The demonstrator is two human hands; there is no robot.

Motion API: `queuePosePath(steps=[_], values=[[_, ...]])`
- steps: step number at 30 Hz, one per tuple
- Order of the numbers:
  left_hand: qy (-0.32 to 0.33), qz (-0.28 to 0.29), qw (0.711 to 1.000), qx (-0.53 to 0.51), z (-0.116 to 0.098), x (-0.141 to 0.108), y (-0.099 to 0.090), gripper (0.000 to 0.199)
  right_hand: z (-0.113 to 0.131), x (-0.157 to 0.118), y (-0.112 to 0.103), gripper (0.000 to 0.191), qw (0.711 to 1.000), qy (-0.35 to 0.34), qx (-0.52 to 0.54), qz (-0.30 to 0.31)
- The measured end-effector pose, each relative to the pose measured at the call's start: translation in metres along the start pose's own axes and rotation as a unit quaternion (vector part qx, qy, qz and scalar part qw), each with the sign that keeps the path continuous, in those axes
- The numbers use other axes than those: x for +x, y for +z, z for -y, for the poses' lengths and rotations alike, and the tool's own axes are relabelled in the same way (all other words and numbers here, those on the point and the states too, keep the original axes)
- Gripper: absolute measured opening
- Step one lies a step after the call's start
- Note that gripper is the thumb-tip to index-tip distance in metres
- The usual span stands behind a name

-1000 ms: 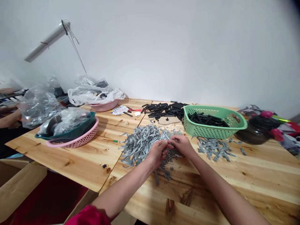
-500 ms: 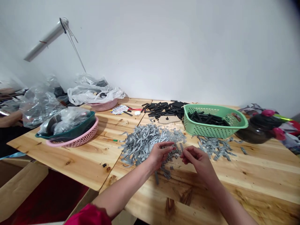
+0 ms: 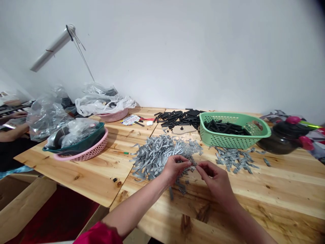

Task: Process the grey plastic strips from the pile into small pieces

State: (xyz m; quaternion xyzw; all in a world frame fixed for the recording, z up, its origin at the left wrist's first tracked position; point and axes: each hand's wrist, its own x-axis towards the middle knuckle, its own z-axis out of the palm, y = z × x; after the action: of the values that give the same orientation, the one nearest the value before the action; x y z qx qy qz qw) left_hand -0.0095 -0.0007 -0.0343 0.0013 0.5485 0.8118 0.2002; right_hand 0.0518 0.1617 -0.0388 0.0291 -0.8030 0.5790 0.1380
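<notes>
My left hand (image 3: 175, 169) and my right hand (image 3: 215, 179) hover over the wooden table (image 3: 269, 193), their fingertips pinching small grey plastic pieces (image 3: 193, 163) close together. Under and to the left of them lies a large heap of curved grey plastic strips (image 3: 154, 157). Short grey pieces (image 3: 181, 188) are scattered below my left hand. To the right of my right hand sits a smaller pile of grey pieces (image 3: 235, 161).
A green plastic basket (image 3: 233, 127) holds black rods, and more black rods (image 3: 177, 120) lie loose behind the heap. Two stacked baskets (image 3: 83, 149) with plastic bags stand at left. A dark kettle (image 3: 281, 142) sits at right. A co-worker's arm (image 3: 12, 134) shows far left.
My right hand has drawn back from my left and sits lower and to the right of where it was a second ago. Both hands stay pinched on small pieces, and the view has shifted slightly.
</notes>
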Motion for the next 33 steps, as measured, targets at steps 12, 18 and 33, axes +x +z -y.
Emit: queuePosePath(steps=[12, 18, 33], values=[[0.016, 0.027, 1.0, 0.003, -0.002, -0.002, 0.0, 0.033, 0.008, 0.005, -0.006, 0.029, 1.0, -0.008, 0.012, 0.026], [0.067, 0.031, 0.993, 0.086, -0.002, -0.002, -0.001, 0.032, 0.006, 0.006, -0.007, 0.032, 0.998, 0.024, 0.03, 0.059], [0.086, 0.036, 0.988, 0.125, -0.001, -0.008, 0.003, 0.033, 0.011, 0.011, -0.008, 0.038, 0.992, 0.068, 0.079, 0.075]])
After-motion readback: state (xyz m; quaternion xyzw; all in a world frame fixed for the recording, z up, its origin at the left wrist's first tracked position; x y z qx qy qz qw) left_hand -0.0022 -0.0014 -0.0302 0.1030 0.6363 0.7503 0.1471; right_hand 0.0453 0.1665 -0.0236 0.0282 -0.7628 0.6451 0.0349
